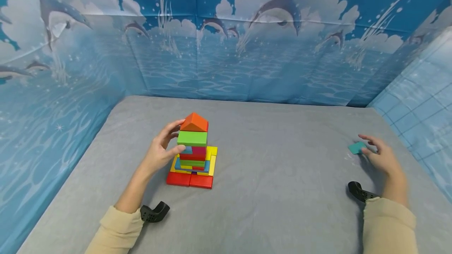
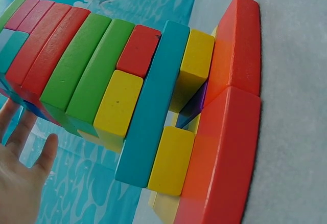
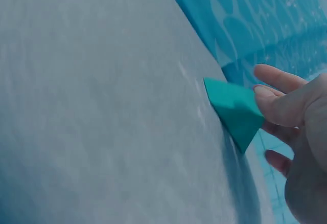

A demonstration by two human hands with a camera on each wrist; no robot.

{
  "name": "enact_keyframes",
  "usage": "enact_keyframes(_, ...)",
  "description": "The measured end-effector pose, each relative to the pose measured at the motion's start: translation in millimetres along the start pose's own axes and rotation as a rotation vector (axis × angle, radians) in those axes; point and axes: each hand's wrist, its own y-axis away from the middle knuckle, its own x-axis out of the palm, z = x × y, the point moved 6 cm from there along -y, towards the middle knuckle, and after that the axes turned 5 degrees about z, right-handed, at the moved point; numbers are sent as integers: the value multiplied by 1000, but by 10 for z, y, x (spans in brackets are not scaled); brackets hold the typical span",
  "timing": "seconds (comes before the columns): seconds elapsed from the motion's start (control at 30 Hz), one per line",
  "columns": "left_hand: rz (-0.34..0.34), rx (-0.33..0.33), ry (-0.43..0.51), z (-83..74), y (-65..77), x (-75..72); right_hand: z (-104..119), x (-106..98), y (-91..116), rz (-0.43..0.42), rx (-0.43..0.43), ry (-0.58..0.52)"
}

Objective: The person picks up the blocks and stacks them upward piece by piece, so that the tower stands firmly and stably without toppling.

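A tower of colored wooden blocks (image 1: 192, 138) stands left of the middle of the table, with an orange triangular block (image 1: 194, 122) on top. Beside its upper left side is my left hand (image 1: 160, 148), fingers spread and thumb in front of the tower. The left wrist view shows these fingers (image 2: 23, 127) right by the upper layers, curled round nothing. Far to the right, my right hand (image 1: 381, 158) pinches the corner of a teal block (image 3: 235, 112) between thumb and fingers. That block looks triangular and is close to the table surface.
Red blocks (image 1: 201, 181) and yellow blocks (image 1: 213, 160) form the tower's wide base on the grey cloth (image 1: 268, 191). A dolphin-print curtain (image 1: 226, 62) closes off the back and left; a tile-patterned sheet (image 1: 423, 89) is at the right. Black wrist mounts (image 1: 154, 213) sit under both forearms.
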Motion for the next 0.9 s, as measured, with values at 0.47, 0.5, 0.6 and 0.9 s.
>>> enact_keyframes(0.47, 5, 39, 8, -15, 2, 1, -113, 54, 26, 70, 96, 80)
enact_keyframes(0.5, 5, 41, 7, -16, 3, 0, -78, 53, 10, 60, 92, 97)
enact_keyframes(0.6, 6, 45, 4, -21, 6, 0, 78, 75, -78, 28, 62, 134)
enact_keyframes(0.9, -1, 32, -7, -25, 11, 10, 1275, 336, -477, 44, -214, 77)
